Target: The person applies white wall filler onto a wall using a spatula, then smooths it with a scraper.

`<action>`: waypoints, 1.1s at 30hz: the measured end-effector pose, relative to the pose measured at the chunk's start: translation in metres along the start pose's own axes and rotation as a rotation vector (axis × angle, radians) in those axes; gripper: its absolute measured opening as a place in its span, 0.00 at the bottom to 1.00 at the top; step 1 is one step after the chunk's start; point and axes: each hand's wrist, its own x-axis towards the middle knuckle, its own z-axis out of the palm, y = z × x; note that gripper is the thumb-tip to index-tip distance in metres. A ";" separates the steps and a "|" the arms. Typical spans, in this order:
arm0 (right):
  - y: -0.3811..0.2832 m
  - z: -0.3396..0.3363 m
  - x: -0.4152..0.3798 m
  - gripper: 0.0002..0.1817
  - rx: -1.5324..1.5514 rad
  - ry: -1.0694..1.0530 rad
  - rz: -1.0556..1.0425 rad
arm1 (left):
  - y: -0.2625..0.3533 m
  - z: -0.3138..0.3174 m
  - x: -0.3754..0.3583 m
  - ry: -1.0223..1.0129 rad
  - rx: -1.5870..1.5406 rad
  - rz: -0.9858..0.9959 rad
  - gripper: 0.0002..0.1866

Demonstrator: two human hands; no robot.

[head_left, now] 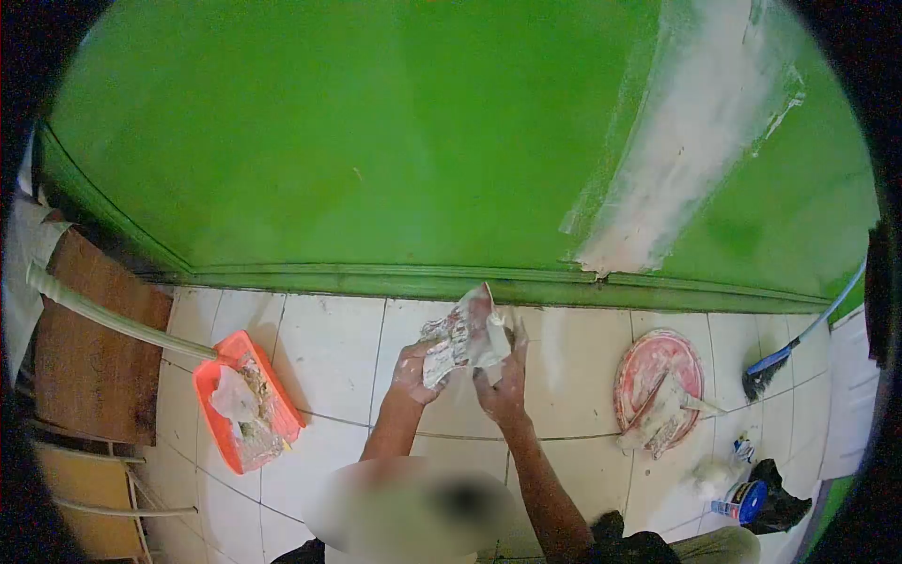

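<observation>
A crumpled, putty-smeared rag [460, 334], whitish with darker patches, is held up between my two hands over the tiled floor. My left hand [416, 373] is closed on its lower left side. On the right side my right hand [504, 383] is closed round the edge, partly smeared by motion. A small white lump shows by the right fingers; I cannot tell what it is. Both hands are dusted with white. Behind them rises a green wall [376, 141] with a broad whitish putty strip [686, 132] running down to the skirting.
To the left lies an orange dustpan [209, 414] with debris and a long pale handle [122, 315]. A red putty-covered round lid [691, 352] bears a smeared cloth and tool at right. Beyond are a blue-handled brush [770, 362], a blue-lidded tub [752, 503] and a black bag [785, 508].
</observation>
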 end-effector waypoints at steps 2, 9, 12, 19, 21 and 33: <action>0.004 0.000 -0.002 0.31 -0.063 -0.036 -0.114 | 0.002 0.000 -0.001 0.092 -0.136 0.021 0.15; 0.012 -0.027 0.001 0.32 -0.170 0.080 0.049 | -0.004 -0.025 0.014 0.025 -0.140 -0.055 0.17; 0.016 -0.036 -0.002 0.35 -0.116 0.124 0.007 | -0.013 0.011 0.007 -0.052 -0.112 -0.026 0.19; 0.024 -0.093 -0.054 0.27 -0.374 0.110 0.039 | -0.044 0.010 0.035 -0.136 0.192 0.119 0.20; 0.059 -0.136 -0.087 0.24 -0.679 0.407 0.263 | -0.042 0.033 0.037 -0.126 -0.056 -0.113 0.18; 0.075 -0.268 -0.124 0.41 -1.226 0.402 1.118 | -0.113 0.024 0.080 -0.403 -0.046 -0.169 0.21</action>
